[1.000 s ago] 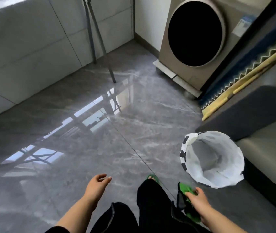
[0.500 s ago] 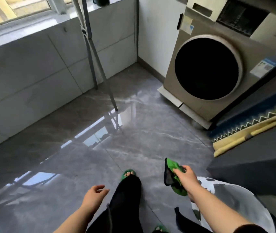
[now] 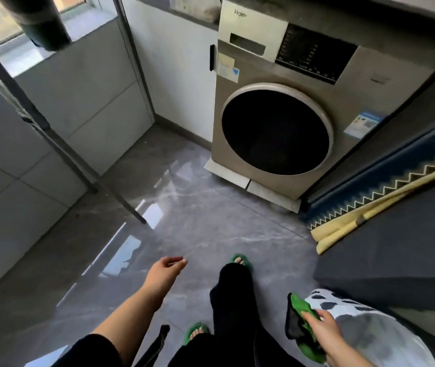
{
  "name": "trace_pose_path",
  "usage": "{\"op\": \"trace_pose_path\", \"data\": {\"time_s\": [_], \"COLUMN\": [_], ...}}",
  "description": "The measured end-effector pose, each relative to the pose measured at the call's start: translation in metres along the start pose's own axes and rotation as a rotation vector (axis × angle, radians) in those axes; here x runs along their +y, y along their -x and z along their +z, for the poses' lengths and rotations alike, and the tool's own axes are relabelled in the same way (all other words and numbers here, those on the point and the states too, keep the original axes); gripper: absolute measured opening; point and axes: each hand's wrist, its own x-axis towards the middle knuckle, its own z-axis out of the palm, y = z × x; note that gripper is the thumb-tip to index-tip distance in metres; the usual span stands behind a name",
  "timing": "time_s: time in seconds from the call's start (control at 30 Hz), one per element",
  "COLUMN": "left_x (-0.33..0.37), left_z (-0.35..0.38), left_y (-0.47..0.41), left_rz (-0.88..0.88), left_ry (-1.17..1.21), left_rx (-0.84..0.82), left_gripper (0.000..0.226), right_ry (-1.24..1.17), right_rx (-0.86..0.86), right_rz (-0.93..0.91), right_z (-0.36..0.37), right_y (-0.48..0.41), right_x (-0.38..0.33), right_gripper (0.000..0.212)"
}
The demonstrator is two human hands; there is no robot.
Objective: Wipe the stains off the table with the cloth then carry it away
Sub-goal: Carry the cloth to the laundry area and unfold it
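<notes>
You are carrying the cloth away; no table is in view.

Your right hand (image 3: 322, 331) has its fingers curled round the green cloth (image 3: 302, 309), low at your right side, near the rim of the spotted basket (image 3: 364, 340). Your left hand (image 3: 164, 272) is relaxed and holds nothing. I judge the wiping is finished and only putting the cloth down is left. The washing machine (image 3: 277, 128) stands ahead, and a rack leg (image 3: 121, 200) crosses the floor on your left.
</notes>
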Motion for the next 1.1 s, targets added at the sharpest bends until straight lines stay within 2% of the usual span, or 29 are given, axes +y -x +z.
{"op": "trace_pose_path", "data": {"time_s": [0.13,0.3,0.4,0.6,0.77,0.97,1.1], "left_x": [0.051,0.104,0.138,0.220,0.319,0.454,0.506], "left_z": [0.011,0.009,0.004,0.002,0.014,0.033,0.038], "left_y": [-0.047,-0.096,-0.125,-0.179,-0.224,-0.230,-0.223], "left_rz": [0.004,-0.053,-0.065,-0.035,0.052,0.269,0.345], "left_ry": [-0.017,-0.036,-0.037,-0.032,-0.168,-0.242,-0.141], "left_rx": [0.011,0.036,0.037,0.006,-0.183,-0.472,-0.655], "left_gripper": [0.027,0.024,0.022,0.013,0.016,0.027,0.028], "right_ry": [0.014,0.038,-0.001,-0.173,-0.365,-0.589,-0.742], "right_rx": [0.032,-0.029,-0.030,-0.072,-0.133,-0.173,-0.150], "right_rz": [0.020,0.037,-0.028,-0.115,-0.169,-0.241,-0.326], "right_z": [0.002,0.006,0.012,0.030,0.048,0.063,0.066], "right_y": [-0.039,-0.085,-0.106,-0.127,-0.126,-0.102,-0.073], "right_x": [-0.053,-0.146,-0.208,-0.329,-0.415,-0.509,-0.565], "right_gripper": [0.027,0.043,0.050,0.028,0.021,0.016,0.018]}}
